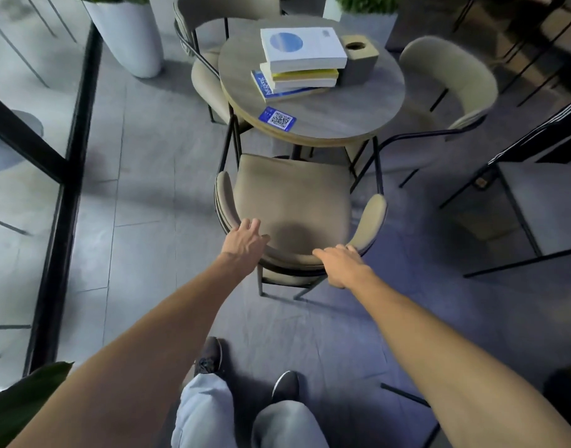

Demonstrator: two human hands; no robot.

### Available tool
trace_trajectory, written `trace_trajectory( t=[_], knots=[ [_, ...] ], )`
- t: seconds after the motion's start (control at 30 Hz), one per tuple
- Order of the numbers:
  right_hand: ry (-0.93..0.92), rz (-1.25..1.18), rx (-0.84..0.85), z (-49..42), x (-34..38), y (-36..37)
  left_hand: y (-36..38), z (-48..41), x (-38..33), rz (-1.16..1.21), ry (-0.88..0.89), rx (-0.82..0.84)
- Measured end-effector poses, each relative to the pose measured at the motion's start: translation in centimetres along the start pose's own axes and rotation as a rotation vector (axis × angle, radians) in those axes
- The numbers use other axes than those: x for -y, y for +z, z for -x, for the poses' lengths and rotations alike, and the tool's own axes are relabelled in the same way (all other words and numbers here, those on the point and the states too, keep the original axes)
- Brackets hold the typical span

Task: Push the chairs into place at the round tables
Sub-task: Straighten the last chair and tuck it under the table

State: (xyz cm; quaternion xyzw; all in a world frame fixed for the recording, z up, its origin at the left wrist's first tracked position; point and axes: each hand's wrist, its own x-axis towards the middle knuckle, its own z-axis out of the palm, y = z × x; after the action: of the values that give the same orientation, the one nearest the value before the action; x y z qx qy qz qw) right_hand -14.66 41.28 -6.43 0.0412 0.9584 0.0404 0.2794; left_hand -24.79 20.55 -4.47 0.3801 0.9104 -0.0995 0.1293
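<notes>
A beige padded chair (pixel 290 202) with a curved backrest and black metal legs stands in front of me, its seat front tucked just under the round grey table (pixel 342 108). My left hand (pixel 247 239) rests on the left part of the curved backrest with its fingers spread. My right hand (pixel 340 263) grips the backrest's top edge on the right, fingers curled over it. A second beige chair (pixel 209 76) stands at the table's far left. A third beige chair (pixel 452 82) stands at the right, pulled a little away from the table.
A stack of books (pixel 301 63), a tissue box (pixel 358 56) and a blue QR card (pixel 277 119) lie on the table. White planters (pixel 129 37) stand behind. A glass wall with a black frame (pixel 64 195) runs along the left. Another dark table frame (pixel 520 195) is at the right.
</notes>
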Motion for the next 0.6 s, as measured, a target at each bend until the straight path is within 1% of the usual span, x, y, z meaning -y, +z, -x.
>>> trace_trajectory(
  t=[0.1, 0.2, 0.33, 0.43, 0.6],
  knots=[
    [0.020, -0.048, -0.025, -1.2, -0.5, 1.1, 1.0, -0.3, 0.0, -0.028, -0.019, -0.040],
    [0.034, -0.104, -0.005, -2.2, -0.4, 1.3, 1.5, -0.4, -0.1, -0.056, -0.029, -0.013],
    [0.041, -0.126, -0.043, -2.2, -0.1, 1.6, 2.0, -0.4, 0.3, -0.096, -0.001, -0.031],
    [0.051, -0.135, -0.057, -1.9, 1.1, 1.5, 2.3, 0.0, 1.4, -0.113, 0.022, -0.041],
    [0.078, -0.211, -0.030, -1.4, 4.4, 1.7, 2.3, 1.7, 3.7, -0.118, 0.051, -0.017]
  ],
)
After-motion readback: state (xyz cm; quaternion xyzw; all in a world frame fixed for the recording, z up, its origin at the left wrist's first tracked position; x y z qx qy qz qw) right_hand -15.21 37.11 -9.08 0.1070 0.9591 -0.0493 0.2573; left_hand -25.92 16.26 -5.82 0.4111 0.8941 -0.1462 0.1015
